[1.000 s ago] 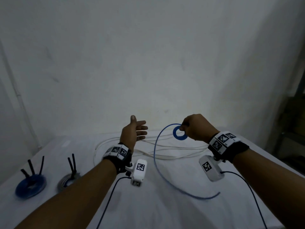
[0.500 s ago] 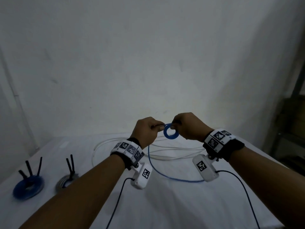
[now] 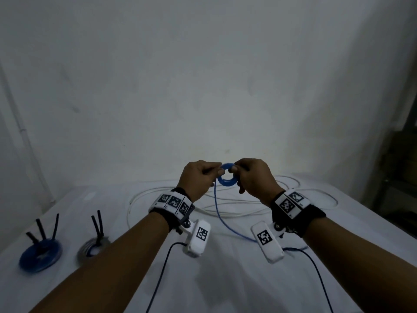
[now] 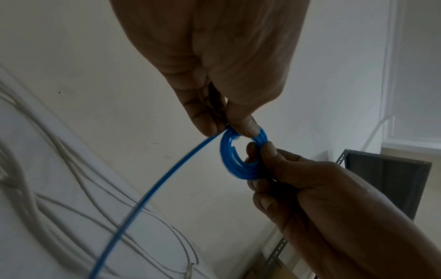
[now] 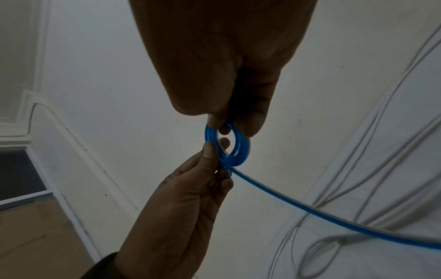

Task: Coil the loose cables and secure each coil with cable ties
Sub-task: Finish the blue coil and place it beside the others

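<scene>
A small blue coil hangs in the air above the table, between both hands. My right hand pinches the coil's right side with thumb and fingers. My left hand pinches the cable where it joins the coil's left side. The left wrist view shows several turns in the blue coil, with the loose blue tail running down from my left fingertips. That blue tail drops to the table and passes under my right wrist. A loose white cable sprawls on the table behind.
At the table's left lie a tied blue coil and a tied grey coil, each with black cable ties sticking up. A white cloth covers the table. A dark shelf stands at the right.
My left hand, open and apart a second ago, has come over and pinched the blue cable at the coil. The big loop of blue tail has been drawn in.
</scene>
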